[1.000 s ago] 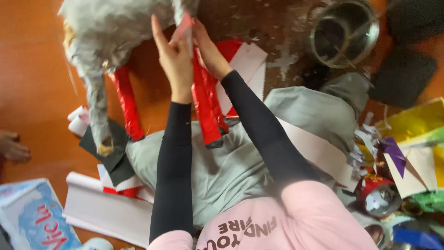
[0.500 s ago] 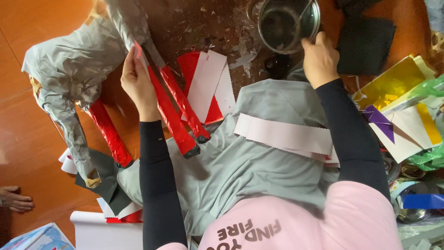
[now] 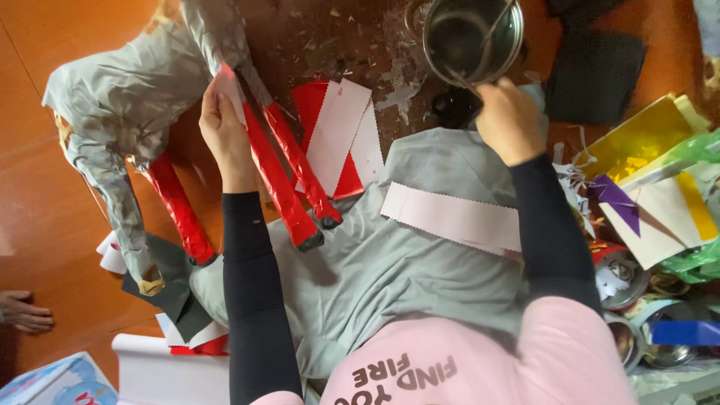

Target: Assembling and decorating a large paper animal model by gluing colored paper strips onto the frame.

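Note:
A grey paper animal figure (image 3: 127,105) with red foil legs lies on the orange floor. My left hand (image 3: 223,127) presses a red and white paper strip (image 3: 231,88) against the top of one red leg (image 3: 277,180). My right hand (image 3: 510,120) is at the near rim of a round metal pot (image 3: 472,37) and is closed on a thin stick (image 3: 495,45) that leans inside it. A white strip with a zigzag edge (image 3: 450,217) lies across my grey lap.
Red and white paper sheets (image 3: 337,135) lie by the legs. Yellow, green and purple papers (image 3: 645,172) and small tins (image 3: 622,274) crowd the right. A dark cloth (image 3: 592,67) lies beyond the pot. Another person's hand (image 3: 22,311) rests at the left edge.
My right hand has left the red leg and moved right to the metal pot. My left hand stays on the leg, and the view has shifted right.

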